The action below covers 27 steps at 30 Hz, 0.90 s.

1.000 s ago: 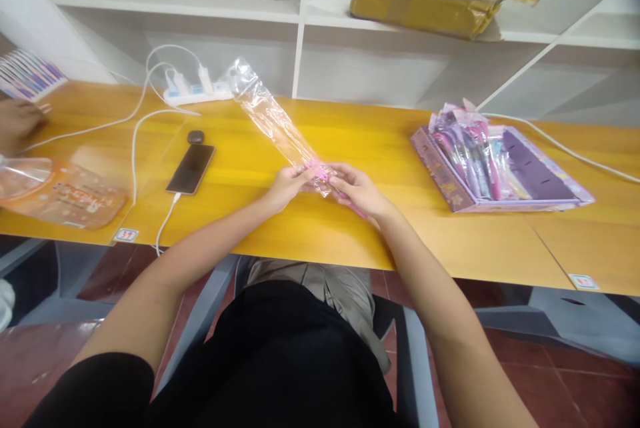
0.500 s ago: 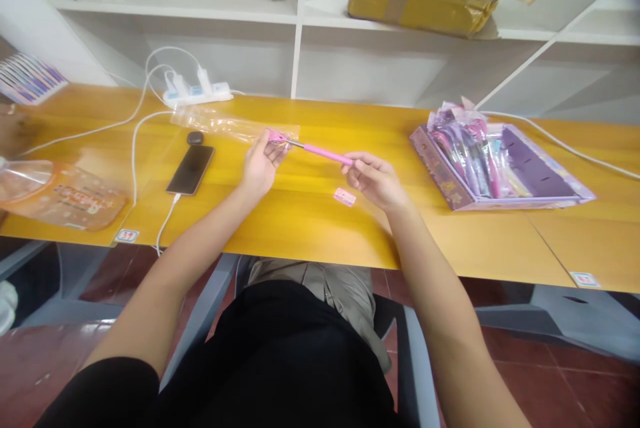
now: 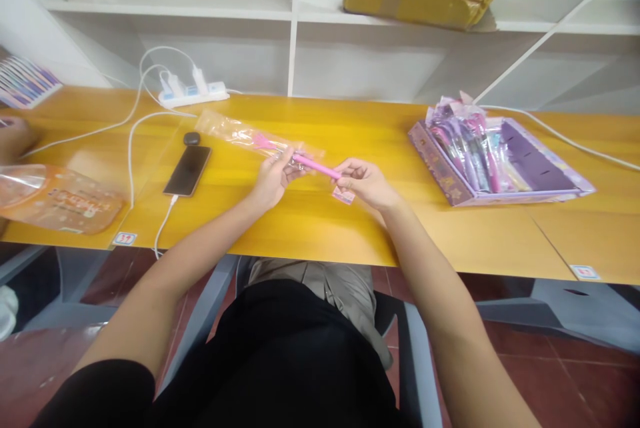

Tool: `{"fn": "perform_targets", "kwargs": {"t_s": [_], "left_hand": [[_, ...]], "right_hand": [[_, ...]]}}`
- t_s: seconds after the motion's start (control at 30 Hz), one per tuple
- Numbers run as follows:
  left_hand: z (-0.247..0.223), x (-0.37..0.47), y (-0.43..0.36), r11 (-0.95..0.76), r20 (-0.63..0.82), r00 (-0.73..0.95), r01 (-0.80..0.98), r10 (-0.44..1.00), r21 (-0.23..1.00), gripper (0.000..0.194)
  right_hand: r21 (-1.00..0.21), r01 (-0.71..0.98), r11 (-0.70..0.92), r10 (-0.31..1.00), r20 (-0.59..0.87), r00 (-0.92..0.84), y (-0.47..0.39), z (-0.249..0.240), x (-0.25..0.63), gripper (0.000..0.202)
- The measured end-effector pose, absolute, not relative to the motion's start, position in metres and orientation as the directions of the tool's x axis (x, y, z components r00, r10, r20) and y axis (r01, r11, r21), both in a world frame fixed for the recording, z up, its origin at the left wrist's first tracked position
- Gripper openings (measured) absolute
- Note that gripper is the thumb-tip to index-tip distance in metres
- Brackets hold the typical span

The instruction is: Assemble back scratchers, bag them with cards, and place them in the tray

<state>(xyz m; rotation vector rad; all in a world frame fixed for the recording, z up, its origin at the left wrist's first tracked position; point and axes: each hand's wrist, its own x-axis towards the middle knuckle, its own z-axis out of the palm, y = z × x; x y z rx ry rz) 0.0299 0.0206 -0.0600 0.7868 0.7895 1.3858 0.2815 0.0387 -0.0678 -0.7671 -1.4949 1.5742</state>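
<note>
Both my hands hold a pink stick with a flared head, which looks like a back scratcher (image 3: 316, 165), slanting above the table. My left hand (image 3: 274, 181) pinches it around the top of the handle, by the thin rod. The fingers of my right hand (image 3: 367, 183) are closed on the handle's lower end. A clear plastic sleeve (image 3: 225, 129) stretches behind my left hand and overlaps the pink head; I cannot tell whether the head is inside it. Just under my right fingers, a small pink card (image 3: 344, 197) lies on the table, partly covered.
On the right stands a purple open box (image 3: 540, 161) with several bagged pink and purple items (image 3: 470, 148). To the left lie a charging phone (image 3: 187, 171), a black earbud case (image 3: 191, 139), a power strip (image 3: 195, 93) and an orange bag (image 3: 65, 198). Another person's hand (image 3: 14, 138) shows far left.
My left hand has slid right and down along the stick, from the head toward the handle. The right hand has shifted slightly left, over the card's edge. The sleeve has moved right.
</note>
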Motion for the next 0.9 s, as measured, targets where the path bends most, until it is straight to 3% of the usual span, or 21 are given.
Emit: {"fn": "perform_targets", "kwargs": {"t_s": [0.23,0.47,0.57,0.7,0.9], "left_hand": [[-0.075,0.04,0.01,0.048,0.064,0.258,-0.406,0.964,0.913,0.061],[-0.091,0.045,0.008,0.063,0.03,0.449,-0.191,0.893,0.979,0.064],[-0.094,0.043,0.013,0.08,0.001,0.444,-0.162,0.896,0.984,0.064],[-0.09,0.04,0.019,0.069,-0.004,0.34,-0.18,0.941,0.981,0.049],[-0.074,0.036,0.019,0.126,-0.057,0.242,-0.283,0.969,0.951,0.028]], "right_hand": [[-0.995,-0.096,0.016,0.841,0.065,-0.537,0.036,-0.069,0.278,0.054],[-0.999,-0.041,0.001,0.808,0.025,-0.588,0.032,-0.077,0.266,0.06],[-1.0,-0.016,0.02,0.816,0.025,-0.577,0.031,-0.083,0.26,0.063],[-0.997,-0.04,0.063,0.843,0.075,-0.533,0.036,-0.087,0.259,0.065],[-0.967,-0.107,0.231,0.882,0.254,-0.396,0.045,-0.087,0.266,0.055]]}}
